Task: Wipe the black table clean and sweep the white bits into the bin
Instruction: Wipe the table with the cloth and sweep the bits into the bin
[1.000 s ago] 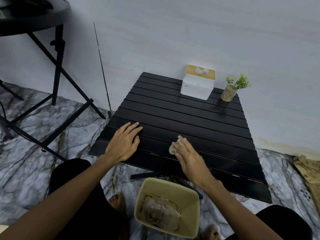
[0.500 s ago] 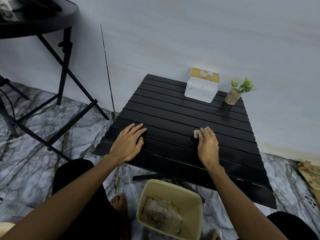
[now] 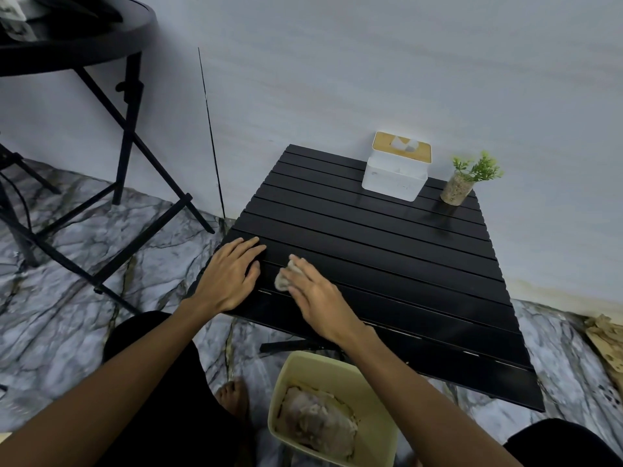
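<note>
The black slatted table (image 3: 387, 251) stands low against the wall. My left hand (image 3: 229, 274) lies flat, fingers apart, on its near left corner. My right hand (image 3: 317, 294) presses a crumpled grey-white tissue (image 3: 283, 279) onto the slats just right of the left hand, fingers over it. A pale yellow-green bin (image 3: 377, 379) sits on the floor below the table's front edge, with crumpled paper (image 3: 317, 423) inside. I see no white bits on the table.
A white tissue box (image 3: 394, 173) with a wooden lid and a small potted plant (image 3: 462, 183) stand at the table's far right edge by the wall. A black folding table (image 3: 67, 42) stands at the left. Marble-patterned floor surrounds everything; my bare foot (image 3: 232, 396) is beside the bin.
My right hand slid the tissue from the table's middle right back to the left, ending beside my left hand. The left hand stayed put. The view shifted slightly.
</note>
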Motion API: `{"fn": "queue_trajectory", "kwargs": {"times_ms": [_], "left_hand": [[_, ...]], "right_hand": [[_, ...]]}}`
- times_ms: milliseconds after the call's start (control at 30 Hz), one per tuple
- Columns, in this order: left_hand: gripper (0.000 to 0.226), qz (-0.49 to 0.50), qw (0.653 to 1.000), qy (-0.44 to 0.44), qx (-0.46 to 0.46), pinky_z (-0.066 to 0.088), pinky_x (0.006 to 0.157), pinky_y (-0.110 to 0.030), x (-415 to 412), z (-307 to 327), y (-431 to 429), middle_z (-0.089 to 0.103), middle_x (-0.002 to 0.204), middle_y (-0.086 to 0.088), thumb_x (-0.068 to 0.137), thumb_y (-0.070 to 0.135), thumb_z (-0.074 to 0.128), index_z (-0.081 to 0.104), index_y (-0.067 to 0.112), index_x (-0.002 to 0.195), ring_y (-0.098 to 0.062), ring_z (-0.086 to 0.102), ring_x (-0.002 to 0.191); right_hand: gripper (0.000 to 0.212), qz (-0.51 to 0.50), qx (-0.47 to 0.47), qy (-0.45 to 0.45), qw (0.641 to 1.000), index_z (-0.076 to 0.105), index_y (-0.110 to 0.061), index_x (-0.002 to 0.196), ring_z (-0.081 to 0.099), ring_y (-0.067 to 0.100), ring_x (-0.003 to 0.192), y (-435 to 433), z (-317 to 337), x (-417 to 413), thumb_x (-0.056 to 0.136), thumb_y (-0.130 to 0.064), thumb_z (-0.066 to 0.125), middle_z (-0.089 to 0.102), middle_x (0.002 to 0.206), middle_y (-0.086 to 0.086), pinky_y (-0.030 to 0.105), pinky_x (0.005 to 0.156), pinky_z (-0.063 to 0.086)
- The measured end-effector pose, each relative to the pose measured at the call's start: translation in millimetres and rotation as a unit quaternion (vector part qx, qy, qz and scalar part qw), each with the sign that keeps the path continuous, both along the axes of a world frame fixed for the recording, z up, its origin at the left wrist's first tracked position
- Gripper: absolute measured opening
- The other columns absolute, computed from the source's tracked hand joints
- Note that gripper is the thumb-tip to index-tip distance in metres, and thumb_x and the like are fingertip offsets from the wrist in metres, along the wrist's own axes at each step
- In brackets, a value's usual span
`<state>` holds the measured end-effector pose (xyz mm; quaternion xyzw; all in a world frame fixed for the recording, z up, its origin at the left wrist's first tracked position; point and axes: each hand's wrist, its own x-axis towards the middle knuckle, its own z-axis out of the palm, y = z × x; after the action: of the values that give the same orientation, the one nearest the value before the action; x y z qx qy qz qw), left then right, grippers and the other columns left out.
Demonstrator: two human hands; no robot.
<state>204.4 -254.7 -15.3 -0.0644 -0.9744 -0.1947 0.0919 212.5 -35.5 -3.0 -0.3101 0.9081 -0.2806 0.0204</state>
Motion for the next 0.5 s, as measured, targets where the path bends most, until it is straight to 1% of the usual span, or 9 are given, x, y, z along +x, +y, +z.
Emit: {"fn": "queue_trajectory", "kwargs": {"times_ms": [67,133,200,233,267,300,367,433,500], "left_hand": [[0.042,0.007,1.000,-0.008,-0.004,0.020,0.119,-0.038,1,0,-7,0.038,0.155,-0.001,0.101,0.023,0.044,0.047,0.018,0.143,-0.023,0.026,0.146],[0.043,0.010,1.000,-0.012,-0.006,0.020,0.120,-0.039,2,-1,-11,0.037,0.155,-0.001,0.101,0.023,0.044,0.046,0.018,0.144,-0.024,0.025,0.146],[0.043,0.014,1.000,-0.013,-0.011,0.021,0.120,-0.040,4,-2,-15,0.037,0.156,-0.001,0.102,0.024,0.044,0.046,0.019,0.144,-0.024,0.025,0.147],[0.043,0.017,1.000,-0.013,-0.014,0.021,0.120,-0.040,5,-2,-17,0.037,0.156,-0.001,0.102,0.024,0.044,0.045,0.019,0.144,-0.024,0.025,0.147],[0.043,0.019,1.000,-0.014,-0.016,0.021,0.119,-0.041,6,-2,-18,0.036,0.156,-0.001,0.102,0.025,0.043,0.045,0.019,0.144,-0.023,0.025,0.147],[0.043,0.022,0.999,-0.015,-0.018,0.021,0.119,-0.041,7,-1,-19,0.036,0.156,-0.001,0.102,0.026,0.042,0.045,0.020,0.145,-0.023,0.025,0.147],[0.045,0.027,0.999,-0.017,-0.024,0.021,0.119,-0.040,9,0,-22,0.036,0.156,0.000,0.102,0.032,0.036,0.044,0.020,0.145,-0.023,0.025,0.146],[0.053,0.035,0.999,-0.023,-0.025,0.021,0.119,-0.040,12,1,-23,0.035,0.156,0.000,0.097,0.038,0.028,0.044,0.021,0.145,-0.023,0.026,0.146],[0.057,0.045,0.998,-0.029,-0.023,0.021,0.119,-0.040,13,2,-25,0.034,0.157,0.000,0.095,0.041,0.025,0.043,0.021,0.145,-0.023,0.025,0.146]], "right_hand": [[0.037,0.059,-0.015,0.008,0.998,0.056,-0.011,0.143,0.031,0.018,0.151,12,2,5,0.106,-0.014,0.049,0.035,0.162,0.007,0.032,0.121,0.034],[0.032,0.056,-0.053,0.036,0.996,0.063,-0.010,0.134,0.039,0.011,0.146,30,6,7,0.104,-0.009,0.054,0.047,0.153,0.005,0.025,0.121,0.032],[0.025,-0.026,-0.093,0.106,0.990,0.069,-0.010,0.120,0.045,-0.001,0.137,53,7,1,0.100,-0.001,0.057,0.058,0.136,-0.007,0.019,0.121,0.028],[0.022,-0.095,-0.103,0.135,0.981,0.069,-0.010,0.115,0.048,-0.002,0.131,68,6,-7,0.099,0.001,0.057,0.060,0.130,-0.009,0.019,0.120,0.027],[0.022,-0.178,-0.099,0.141,0.969,0.069,-0.009,0.115,0.050,0.003,0.131,84,5,-17,0.101,-0.001,0.055,0.061,0.131,-0.006,0.022,0.120,0.029],[0.024,-0.262,-0.084,0.123,0.954,0.067,-0.006,0.121,0.050,0.015,0.136,99,5,-27,0.103,-0.005,0.052,0.059,0.138,0.003,0.028,0.120,0.031],[0.033,-0.391,-0.051,0.051,0.918,0.058,0.001,0.133,0.039,0.034,0.145,122,0,-44,0.107,-0.013,0.045,0.045,0.152,0.020,0.046,0.120,0.033],[0.040,-0.444,-0.017,0.006,0.896,0.047,0.003,0.142,0.025,0.043,0.150,122,-4,-52,0.108,-0.016,0.042,0.030,0.159,0.026,0.057,0.120,0.030],[0.045,-0.444,0.012,0.006,0.896,0.039,0.001,0.148,0.016,0.044,0.152,102,-7,-54,0.106,-0.016,0.044,0.022,0.162,0.026,0.057,0.123,0.024]]}}
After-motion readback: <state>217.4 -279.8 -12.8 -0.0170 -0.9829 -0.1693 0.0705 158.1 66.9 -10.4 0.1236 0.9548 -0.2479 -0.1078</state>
